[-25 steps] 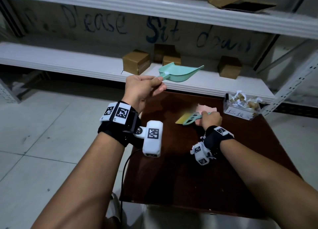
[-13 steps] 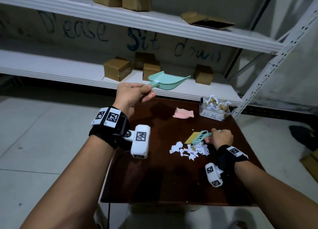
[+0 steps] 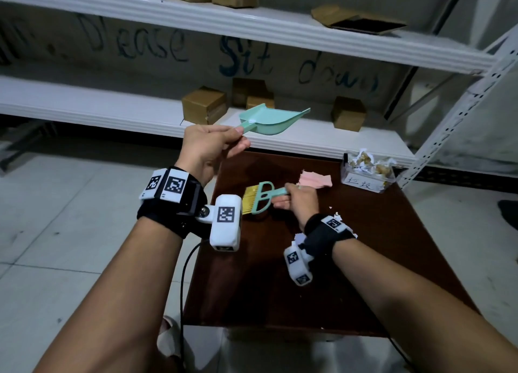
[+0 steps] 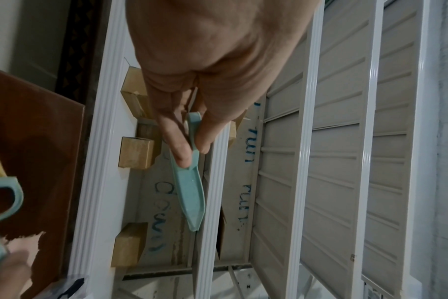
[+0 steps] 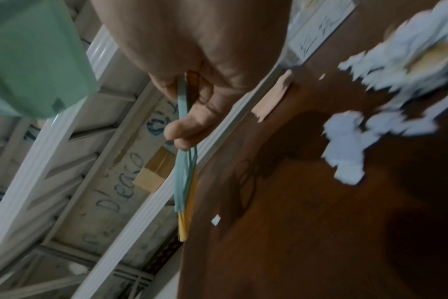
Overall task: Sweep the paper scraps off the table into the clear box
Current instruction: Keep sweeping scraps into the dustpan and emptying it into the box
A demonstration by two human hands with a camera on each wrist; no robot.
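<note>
My left hand (image 3: 238,137) pinches the handle of a mint-green dustpan (image 3: 269,119) and holds it in the air above the table's far left corner; the left wrist view shows the pinch on the dustpan (image 4: 192,192). My right hand (image 3: 286,199) grips a mint brush (image 3: 262,197) with yellow bristles pointing left, low over the brown table (image 3: 280,288). White paper scraps (image 5: 351,141) lie right of the brush and are mostly hidden under my right wrist in the head view. The clear box (image 3: 367,173), stuffed with crumpled paper, stands at the far right corner.
A pink paper piece (image 3: 315,180) lies between my right hand and the box. White metal shelving (image 3: 112,109) with cardboard boxes (image 3: 203,105) runs behind the table. A black cable (image 3: 185,274) hangs at the table's left edge over tiled floor.
My right hand has carried the brush leftward past the scrap pile, which now sits under my right wrist. The left hand still holds the dustpan raised.
</note>
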